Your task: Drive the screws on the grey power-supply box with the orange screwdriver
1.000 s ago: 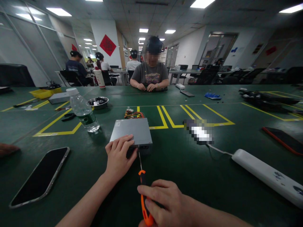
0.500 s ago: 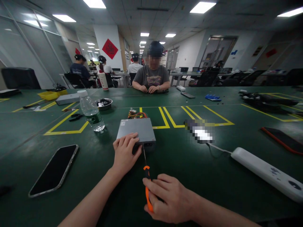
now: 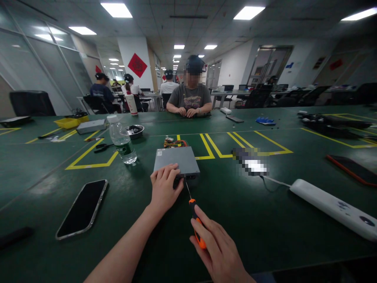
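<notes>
A grey metal computer power supply (image 3: 176, 158) lies on the green table in front of me, its bundle of coloured cables (image 3: 176, 143) at the far side. My left hand (image 3: 165, 184) grips its near left corner, fingers across the top and thumb down by the near face. Held in my right hand (image 3: 216, 239) is a screwdriver (image 3: 193, 208) with an orange and black handle. Its thin shaft points away from me, and the tip is at the power supply's near face, close to my left thumb. Whether the tip sits in a screw is too small to tell.
Left of the power supply stands a water bottle (image 3: 123, 143), with a metal bowl (image 3: 136, 131) behind it. A phone (image 3: 84, 208) lies at the near left. On the right is a white power strip (image 3: 330, 208). Across the table sits a person (image 3: 190, 96).
My right hand has shifted its hold on the screwdriver, with the fingers now extended along the handle. The screwdriver slants more to the right. My left hand stays on the power supply; the view has turned slightly left.
</notes>
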Motion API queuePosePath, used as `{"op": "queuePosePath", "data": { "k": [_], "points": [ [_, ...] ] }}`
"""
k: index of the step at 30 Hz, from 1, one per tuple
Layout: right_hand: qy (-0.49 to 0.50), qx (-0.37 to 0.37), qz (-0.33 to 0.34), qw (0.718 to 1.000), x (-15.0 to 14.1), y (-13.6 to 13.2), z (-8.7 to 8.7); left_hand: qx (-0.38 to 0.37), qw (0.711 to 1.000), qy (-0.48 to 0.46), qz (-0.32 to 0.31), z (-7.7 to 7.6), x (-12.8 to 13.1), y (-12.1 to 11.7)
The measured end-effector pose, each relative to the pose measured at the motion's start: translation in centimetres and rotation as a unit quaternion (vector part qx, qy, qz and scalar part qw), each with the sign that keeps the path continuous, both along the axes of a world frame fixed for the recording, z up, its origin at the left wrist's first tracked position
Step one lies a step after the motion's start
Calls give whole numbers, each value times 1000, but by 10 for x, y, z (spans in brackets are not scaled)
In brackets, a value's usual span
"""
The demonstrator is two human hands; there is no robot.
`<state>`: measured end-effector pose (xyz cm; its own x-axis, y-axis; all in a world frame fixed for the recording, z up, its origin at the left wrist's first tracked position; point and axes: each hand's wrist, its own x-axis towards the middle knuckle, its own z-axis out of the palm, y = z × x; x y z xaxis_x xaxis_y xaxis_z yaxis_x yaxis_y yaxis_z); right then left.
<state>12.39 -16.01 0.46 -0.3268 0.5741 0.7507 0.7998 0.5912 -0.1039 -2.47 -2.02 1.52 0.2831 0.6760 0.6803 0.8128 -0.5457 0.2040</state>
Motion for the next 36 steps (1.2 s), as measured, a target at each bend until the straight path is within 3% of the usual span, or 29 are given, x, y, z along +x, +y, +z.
{"op": "queuePosePath", "data": {
  "k": [5, 11, 21, 24, 30, 36],
  "points": [
    [51, -10, -72, 996, -8, 0, -21, 0, 1000, -1, 0, 0, 0, -1],
    [59, -43, -128, 989, -19, 4, -20, 2, 1000, -2, 3, 0, 1, 0],
    [50, -165, -82, 982, -26, 0, -21, 11, 1000, 3, 7, -1, 1, 1],
    [51, -152, -73, 984, -23, -2, -19, 13, 1000, 4, 5, 0, 1, 0],
    [20, -33, -121, 992, -17, 1, -6, 13, 1000, 2, 6, 1, 2, 0],
    [70, -106, -138, 982, -17, 1, -12, 11, 1000, 2, 6, -1, 2, 0]
  ]
}}
